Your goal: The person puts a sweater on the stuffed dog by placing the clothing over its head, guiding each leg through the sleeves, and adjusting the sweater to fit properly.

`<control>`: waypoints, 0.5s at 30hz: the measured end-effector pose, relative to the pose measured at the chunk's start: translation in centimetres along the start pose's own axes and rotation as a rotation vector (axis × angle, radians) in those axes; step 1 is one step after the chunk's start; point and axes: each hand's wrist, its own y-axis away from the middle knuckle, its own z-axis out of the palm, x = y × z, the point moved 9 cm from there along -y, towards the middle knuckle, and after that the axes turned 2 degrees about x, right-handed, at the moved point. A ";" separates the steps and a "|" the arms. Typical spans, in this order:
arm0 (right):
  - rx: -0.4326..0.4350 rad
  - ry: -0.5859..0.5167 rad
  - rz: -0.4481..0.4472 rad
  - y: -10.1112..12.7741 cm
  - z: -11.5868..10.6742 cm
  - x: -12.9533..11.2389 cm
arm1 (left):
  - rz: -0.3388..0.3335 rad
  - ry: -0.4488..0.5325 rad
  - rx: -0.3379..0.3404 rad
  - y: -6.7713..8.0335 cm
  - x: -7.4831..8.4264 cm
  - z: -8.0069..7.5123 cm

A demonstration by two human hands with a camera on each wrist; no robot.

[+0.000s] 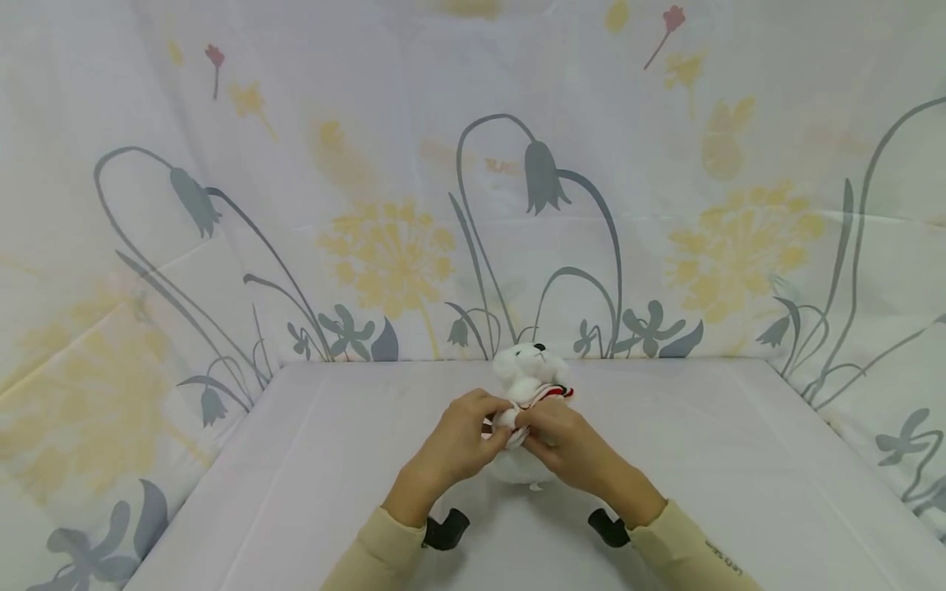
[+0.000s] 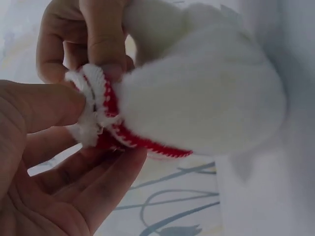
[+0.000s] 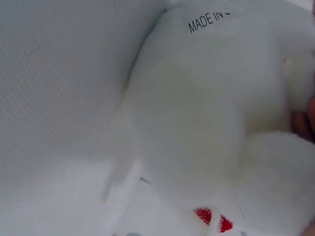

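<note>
A small white plush bear [image 1: 528, 373] with a black nose lies on the white table [image 1: 310, 460], its head toward the far wall. It wears a red-and-white knitted scarf [image 2: 106, 115]. My left hand [image 1: 461, 435] and right hand [image 1: 565, 443] meet over the bear's body. In the left wrist view the fingers [image 2: 101, 39] and a thumb [image 2: 44, 105] pinch the scarf's fringed end. The right wrist view is filled by the bear's white body [image 3: 206, 113] with a sewn tag [image 3: 209, 19] reading "MADE IN"; a bit of red scarf [image 3: 211, 219] shows below.
A floral cloth backdrop [image 1: 473, 189] with grey bellflowers and yellow blooms rises behind and to both sides of the table. Black wrist mounts [image 1: 447, 529] sit under both cream sleeves.
</note>
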 end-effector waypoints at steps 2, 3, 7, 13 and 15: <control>-0.003 0.010 -0.006 0.0 0.2 -0.1 | 0.022 -0.070 -0.006 0.1 0.4 -0.1; -0.005 0.013 -0.007 0.0 0.3 -0.2 | 0.036 -0.102 -0.001 0.1 0.5 -0.2; -0.016 0.027 -0.007 0.0 0.4 -0.4 | 0.077 -0.209 0.026 0.2 0.5 0.0; -0.054 0.075 -0.006 0.0 0.3 -0.5 | 0.117 -0.209 0.067 0.2 0.4 0.3; -0.077 0.105 -0.013 0.0 0.4 -0.6 | 0.126 -0.202 0.080 0.2 0.5 0.2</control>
